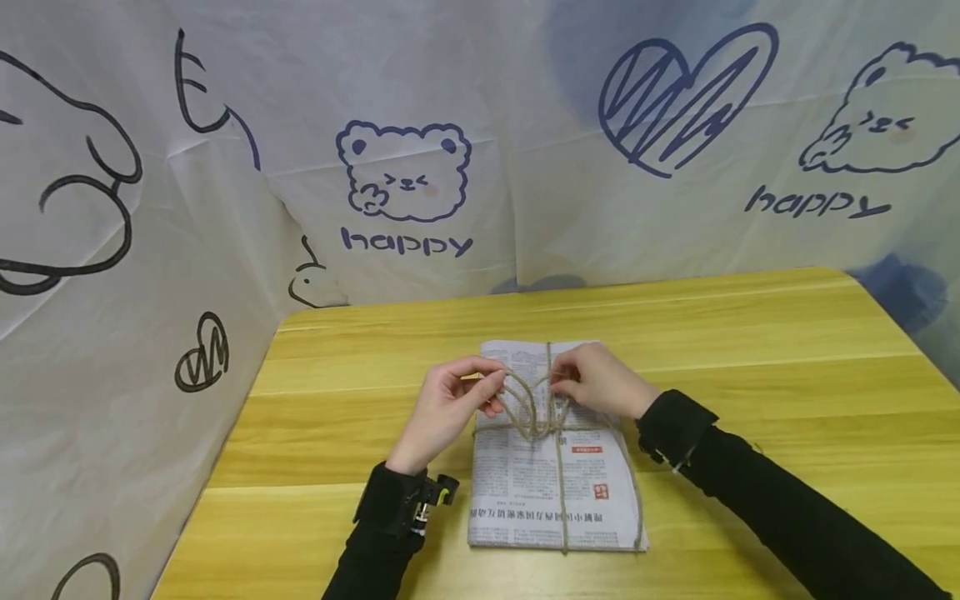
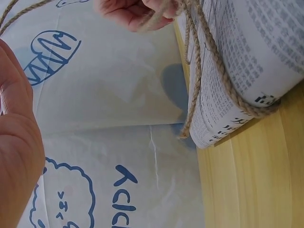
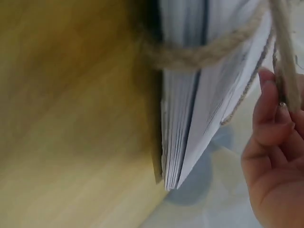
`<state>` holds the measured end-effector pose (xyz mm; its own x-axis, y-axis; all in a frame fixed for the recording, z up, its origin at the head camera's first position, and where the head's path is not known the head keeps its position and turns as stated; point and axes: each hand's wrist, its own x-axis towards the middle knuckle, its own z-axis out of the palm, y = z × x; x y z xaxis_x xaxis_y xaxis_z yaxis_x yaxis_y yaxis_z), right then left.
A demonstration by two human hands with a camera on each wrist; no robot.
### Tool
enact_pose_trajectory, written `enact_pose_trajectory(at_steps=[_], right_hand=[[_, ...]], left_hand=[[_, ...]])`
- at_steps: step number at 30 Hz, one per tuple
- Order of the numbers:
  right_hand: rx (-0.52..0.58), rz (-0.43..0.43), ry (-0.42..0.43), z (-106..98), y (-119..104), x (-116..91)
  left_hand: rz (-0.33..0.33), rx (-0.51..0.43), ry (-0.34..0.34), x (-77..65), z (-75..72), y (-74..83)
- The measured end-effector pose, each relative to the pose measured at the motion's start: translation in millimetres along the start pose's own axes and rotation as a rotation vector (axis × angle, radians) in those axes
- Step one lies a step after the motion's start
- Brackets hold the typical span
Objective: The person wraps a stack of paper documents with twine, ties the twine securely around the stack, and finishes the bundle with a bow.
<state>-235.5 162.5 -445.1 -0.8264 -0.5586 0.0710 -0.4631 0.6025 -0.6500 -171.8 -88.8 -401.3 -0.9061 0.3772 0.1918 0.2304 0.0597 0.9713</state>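
A stack of folded newspapers (image 1: 517, 483) lies on the table, with brown twine (image 1: 561, 492) running lengthwise and crosswise around it. The strands meet in loops near the middle of the top face. My left hand (image 1: 457, 404) pinches a loop of the twine above the stack's left side. Over the upper right part, my right hand (image 1: 600, 382) pinches another piece of twine between thumb and fingers. In the right wrist view, the right hand (image 3: 280, 147) holds the twine beside the stack's layered edge. The left wrist view shows only part of the left hand (image 2: 16, 137).
The yellow wood-grain table (image 1: 750, 350) extends around the stack. A white cloth (image 1: 540, 192) with bear, heart and "happy" drawings hangs behind it and along the left side. Each wrist wears a dark band, and a small camera device (image 1: 431, 500) shows on the left one.
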Motion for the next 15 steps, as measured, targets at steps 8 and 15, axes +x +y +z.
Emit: enact_pose_trajectory(at_steps=[8, 15], right_hand=[[-0.213, -0.083, 0.128, 8.0, -0.7, 5.0], [-0.002, -0.012, 0.078, 9.6, 3.7, 8.4]], left_hand=[[0.013, 0.0, -0.024, 0.8, 3.6, 0.3], [0.018, 0.015, -0.043, 0.0, 5.7, 0.2]])
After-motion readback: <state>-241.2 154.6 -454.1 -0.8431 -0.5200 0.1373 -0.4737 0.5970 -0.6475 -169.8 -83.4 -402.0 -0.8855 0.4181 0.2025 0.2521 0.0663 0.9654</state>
